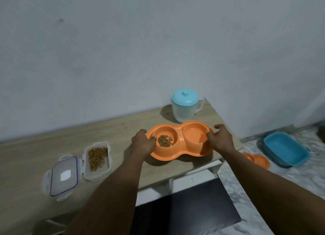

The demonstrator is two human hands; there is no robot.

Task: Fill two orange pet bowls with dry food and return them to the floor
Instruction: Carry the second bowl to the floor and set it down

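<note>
A: Where's the orange double bowl (177,156) rn?
B: On the table (52,146), near its R end, close to the front edge. Can't tell if it sits flat or is raised a bit; there's a shadow under it.
A: Looks like?
B: One-piece orange plastic, peanut-shaped, two round wells side by side w/ a raised rim all round. L well has a small heap of brown dry food (165,140) covering only part of the bottom. R well (194,135) is bare, smooth orange inside.
A: Hands?
B: Both on it. The left hand (143,141) grips the L end, thumb hooked inside the L well, fingers curled over the outer rim. The right hand (220,138) grips the R end the same way, thumb tip inside the R well.
A: Other bowl?
B: The second orange bowl (258,160) sits on the floor (299,182) past the table's R end, partly hidden by the right forearm. Can't see what's in it. A blue tray (285,149) is just beside it.
A: Food supply?
B: Clear container (98,175), open, brown bits over part of its bottom, on the table L of the double bowl. Its lid (63,175) lies flat just beside it. Behind the double bowl stands a clear jug (186,109) w/ a pale blue top, by the wall (158,41).
</note>
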